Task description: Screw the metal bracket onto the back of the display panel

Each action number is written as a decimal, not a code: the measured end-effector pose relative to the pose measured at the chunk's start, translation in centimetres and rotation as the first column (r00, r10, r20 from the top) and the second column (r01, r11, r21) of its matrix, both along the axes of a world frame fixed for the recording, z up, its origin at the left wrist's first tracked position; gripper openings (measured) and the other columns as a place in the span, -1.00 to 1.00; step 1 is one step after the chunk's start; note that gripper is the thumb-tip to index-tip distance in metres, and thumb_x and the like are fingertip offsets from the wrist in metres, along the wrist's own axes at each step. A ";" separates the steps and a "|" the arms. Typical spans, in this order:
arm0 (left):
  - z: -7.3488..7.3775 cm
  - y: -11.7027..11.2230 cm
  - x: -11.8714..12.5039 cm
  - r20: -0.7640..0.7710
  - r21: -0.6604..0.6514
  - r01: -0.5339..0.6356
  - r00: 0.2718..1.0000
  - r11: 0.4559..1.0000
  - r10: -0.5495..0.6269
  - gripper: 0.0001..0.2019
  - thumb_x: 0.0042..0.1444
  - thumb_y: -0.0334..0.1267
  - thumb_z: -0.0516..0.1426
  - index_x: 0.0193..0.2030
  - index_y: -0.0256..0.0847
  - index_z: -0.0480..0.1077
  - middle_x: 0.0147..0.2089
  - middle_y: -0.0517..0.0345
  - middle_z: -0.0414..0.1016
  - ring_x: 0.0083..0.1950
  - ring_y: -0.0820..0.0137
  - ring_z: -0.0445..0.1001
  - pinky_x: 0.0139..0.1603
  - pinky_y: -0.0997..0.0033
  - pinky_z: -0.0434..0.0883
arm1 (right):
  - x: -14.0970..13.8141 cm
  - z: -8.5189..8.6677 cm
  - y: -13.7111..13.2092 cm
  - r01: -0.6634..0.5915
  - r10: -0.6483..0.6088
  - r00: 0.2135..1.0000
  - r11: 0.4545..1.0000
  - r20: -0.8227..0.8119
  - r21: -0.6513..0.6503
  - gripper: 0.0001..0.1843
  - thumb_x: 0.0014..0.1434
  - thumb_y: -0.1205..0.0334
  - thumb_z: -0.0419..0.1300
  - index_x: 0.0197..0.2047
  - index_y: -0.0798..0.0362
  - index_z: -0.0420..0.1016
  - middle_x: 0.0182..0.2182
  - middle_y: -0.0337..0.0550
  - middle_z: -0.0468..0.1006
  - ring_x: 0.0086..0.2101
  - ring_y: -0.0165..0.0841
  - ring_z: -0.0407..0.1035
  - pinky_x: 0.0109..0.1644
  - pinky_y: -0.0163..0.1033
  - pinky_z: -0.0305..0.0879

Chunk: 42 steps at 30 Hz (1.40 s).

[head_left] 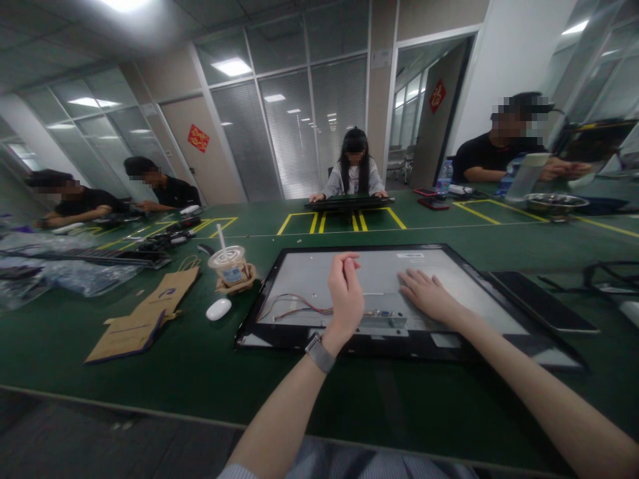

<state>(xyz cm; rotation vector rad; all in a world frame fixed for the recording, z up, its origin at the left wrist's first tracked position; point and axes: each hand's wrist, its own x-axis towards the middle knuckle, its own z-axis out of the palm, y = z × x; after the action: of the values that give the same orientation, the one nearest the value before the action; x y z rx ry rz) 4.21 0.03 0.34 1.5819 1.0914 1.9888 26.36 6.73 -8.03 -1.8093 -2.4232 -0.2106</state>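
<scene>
A monitor panel (279, 263) lies face down on the green table, its grey metal back up, with red and white wires (294, 306) and a small bracket (384, 321) near its front edge. My left hand (345, 296), with a watch on the wrist, is raised over the panel's middle, fingers curled and thumb pinched to fingertips; what they hold, if anything, is too small to make out. My right hand (426, 294) lies flat on the metal back, fingers stretched out, just right of the left hand.
A plastic drink cup with a straw (228, 265), a white mouse (218, 309) and a brown paper bag (144, 313) lie left of the panel. A black bezel piece (542, 303) lies to its right. Several other people sit round the table (174, 372) at their own work.
</scene>
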 end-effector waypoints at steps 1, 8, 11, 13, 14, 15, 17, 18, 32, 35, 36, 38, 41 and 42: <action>0.0 0.0 0.0 0.003 -0.003 0.003 1.000 1.000 -0.003 -0.77 0.39 -0.22 -0.07 -0.17 -0.20 0.37 -0.30 0.12 0.45 -0.25 0.40 0.44 -0.17 0.39 0.35 | 0.0 -0.1 0.0 -0.004 0.004 1.000 1.000 -0.003 0.005 -0.38 0.38 0.06 -0.31 0.36 0.06 0.20 0.34 0.15 0.21 0.29 0.02 0.08 0.25 0.28 0.09; 0.5 -0.4 -0.1 -0.088 0.052 0.033 0.996 0.998 -0.029 -0.73 0.36 -0.20 -0.03 -0.22 -0.20 0.46 -0.20 0.05 0.48 -0.13 0.34 0.46 -0.06 0.34 0.37 | 0.1 -0.2 0.1 -0.001 0.001 1.000 1.000 -0.005 0.011 -0.38 0.37 0.06 -0.29 0.36 0.04 0.21 0.34 0.12 0.23 0.30 0.01 0.08 0.26 0.27 0.08; 0.5 -0.5 -0.2 -0.119 0.054 0.061 0.991 0.997 -0.055 -0.68 0.38 -0.23 -0.09 -0.18 -0.19 0.49 -0.15 0.01 0.50 -0.08 0.32 0.46 -0.03 0.29 0.38 | 0.1 -0.2 0.1 0.003 -0.003 1.000 1.000 -0.009 0.009 -0.39 0.37 0.06 -0.28 0.36 0.03 0.21 0.34 0.10 0.22 0.30 0.00 0.07 0.27 0.26 0.08; 0.5 -0.5 -0.2 -0.122 0.035 0.083 0.989 0.996 -0.078 -0.69 0.38 -0.25 -0.08 -0.12 -0.18 0.49 -0.12 0.01 0.53 -0.06 0.31 0.48 -0.01 0.27 0.38 | 0.1 -0.2 0.2 0.006 -0.006 1.000 1.000 -0.004 0.008 -0.39 0.37 0.06 -0.28 0.36 0.03 0.21 0.34 0.10 0.22 0.30 0.00 0.07 0.27 0.27 0.08; 0.5 -0.5 -0.2 -0.126 0.029 0.086 0.989 0.996 -0.082 -0.71 0.38 -0.26 -0.07 -0.10 -0.18 0.49 -0.11 0.01 0.54 -0.05 0.31 0.48 0.01 0.27 0.38 | 0.1 -0.2 0.2 0.008 -0.008 1.000 1.000 -0.001 0.008 -0.39 0.38 0.06 -0.29 0.36 0.03 0.21 0.34 0.10 0.22 0.30 0.00 0.07 0.27 0.27 0.08; 0.5 -0.5 -0.2 -0.133 0.030 0.080 0.988 0.996 -0.076 -0.72 0.37 -0.27 -0.05 -0.09 -0.18 0.49 -0.11 0.02 0.54 -0.04 0.31 0.48 0.01 0.26 0.38 | 0.1 -0.3 0.2 0.010 -0.010 1.000 1.000 0.001 0.008 -0.39 0.38 0.05 -0.29 0.36 0.03 0.21 0.34 0.10 0.22 0.30 0.00 0.07 0.26 0.27 0.08; 0.6 -0.5 -0.1 -0.147 0.047 0.048 0.988 0.998 -0.041 -0.77 0.34 -0.29 0.00 -0.10 -0.18 0.49 -0.12 0.02 0.53 -0.06 0.31 0.47 0.00 0.27 0.38 | 0.1 -0.3 0.2 0.008 -0.008 1.000 1.000 0.004 0.009 -0.39 0.38 0.05 -0.29 0.36 0.03 0.21 0.34 0.10 0.22 0.30 0.00 0.07 0.26 0.27 0.09; 0.7 -0.5 -0.1 -0.151 0.059 0.027 0.988 0.998 -0.018 -0.80 0.31 -0.30 0.03 -0.12 -0.18 0.50 -0.14 0.02 0.52 -0.09 0.31 0.46 -0.02 0.28 0.38 | 0.1 -0.3 0.2 0.006 -0.006 1.000 1.000 0.003 0.010 -0.39 0.38 0.05 -0.28 0.36 0.03 0.20 0.34 0.10 0.22 0.30 0.00 0.07 0.26 0.26 0.08; 0.6 -0.7 -0.1 -0.140 0.079 0.006 0.990 0.997 0.006 -0.69 0.37 -0.26 -0.07 -0.24 -0.17 0.48 -0.17 0.04 0.41 -0.07 0.31 0.42 -0.01 0.30 0.36 | 0.1 -0.3 0.2 -0.018 0.017 1.000 0.999 0.005 0.036 -0.39 0.35 0.07 -0.28 0.34 0.00 0.23 0.32 0.12 0.26 0.27 0.03 0.11 0.23 0.30 0.12; 0.5 -0.6 -0.1 -0.116 0.041 0.058 0.992 0.998 -0.053 -0.73 0.37 -0.26 -0.07 -0.16 -0.18 0.46 -0.19 0.05 0.48 -0.12 0.33 0.45 -0.05 0.32 0.37 | 0.1 -0.1 0.1 -0.013 0.013 1.000 1.000 0.000 0.029 -0.38 0.36 0.07 -0.29 0.35 0.03 0.23 0.32 0.12 0.25 0.28 0.02 0.10 0.24 0.27 0.12; 0.5 -0.6 0.0 -0.111 0.035 0.067 0.992 0.997 -0.063 -0.74 0.37 -0.26 -0.05 -0.14 -0.19 0.46 -0.19 0.06 0.49 -0.14 0.34 0.46 -0.06 0.33 0.38 | 0.0 0.0 0.0 -0.008 0.008 1.000 1.000 0.000 0.024 -0.38 0.37 0.06 -0.30 0.35 0.03 0.23 0.32 0.11 0.25 0.28 0.01 0.10 0.24 0.26 0.12; 0.5 -0.6 0.0 -0.117 0.049 0.065 0.991 0.997 -0.059 -0.79 0.35 -0.25 0.00 -0.14 -0.19 0.46 -0.19 0.06 0.51 -0.15 0.34 0.46 -0.08 0.34 0.38 | 0.0 0.1 0.0 -0.003 0.002 1.000 1.000 0.002 0.016 -0.39 0.37 0.06 -0.29 0.35 0.03 0.22 0.33 0.10 0.24 0.29 0.00 0.09 0.25 0.26 0.10; 0.5 -0.5 0.0 -0.147 0.107 0.021 0.989 0.994 -0.005 -0.87 0.27 -0.28 0.10 -0.21 -0.18 0.48 -0.22 0.08 0.48 -0.16 0.34 0.44 -0.09 0.32 0.38 | -0.1 0.2 -0.1 -0.001 0.001 1.000 1.000 0.009 0.001 -0.39 0.37 0.06 -0.29 0.36 0.04 0.21 0.34 0.11 0.22 0.30 0.01 0.08 0.26 0.26 0.08; 0.5 -0.5 0.0 -0.153 0.116 0.002 0.988 0.993 0.016 -0.89 0.25 -0.28 0.13 -0.23 -0.17 0.49 -0.24 0.09 0.45 -0.19 0.34 0.42 -0.10 0.32 0.38 | -0.1 0.2 -0.1 0.000 0.000 1.000 1.000 0.011 -0.005 -0.38 0.37 0.06 -0.30 0.36 0.06 0.20 0.34 0.12 0.21 0.30 0.01 0.07 0.26 0.26 0.08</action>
<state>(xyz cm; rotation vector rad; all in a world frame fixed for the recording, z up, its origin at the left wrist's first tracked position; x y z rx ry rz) 4.21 -0.51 0.88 1.8203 1.0557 1.9941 26.26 6.65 -7.83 -1.8150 -2.4335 -0.2150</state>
